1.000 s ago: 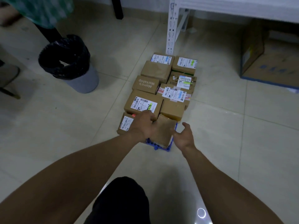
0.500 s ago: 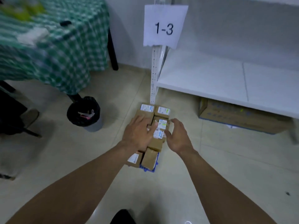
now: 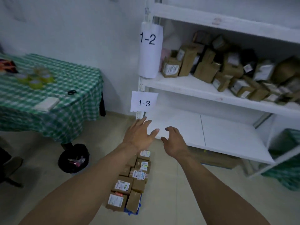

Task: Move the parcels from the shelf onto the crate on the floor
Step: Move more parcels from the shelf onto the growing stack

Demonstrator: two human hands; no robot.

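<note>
Several brown cardboard parcels point(image 3: 129, 187) with white labels lie packed on a blue crate point(image 3: 134, 211) on the floor below my arms. More brown parcels point(image 3: 211, 69) crowd the white shelf point(image 3: 186, 88) marked 1-2. The shelf board point(image 3: 227, 138) marked 1-3 holds nothing. My left hand point(image 3: 138, 134) and my right hand point(image 3: 174, 142) are raised in front of that lower board's left corner, fingers spread and holding nothing.
A table with a green checked cloth point(image 3: 48, 101) stands at the left, tape rolls on it. A black-lined bin point(image 3: 73, 158) sits on the floor beside the crate. A cardboard box point(image 3: 215, 159) lies under the lowest shelf, a green basket point(image 3: 287, 168) at the right.
My hands have let go of the parcel on the crate and risen toward the shelves. My view has tilted up from the floor to the shelf marked 1-2.
</note>
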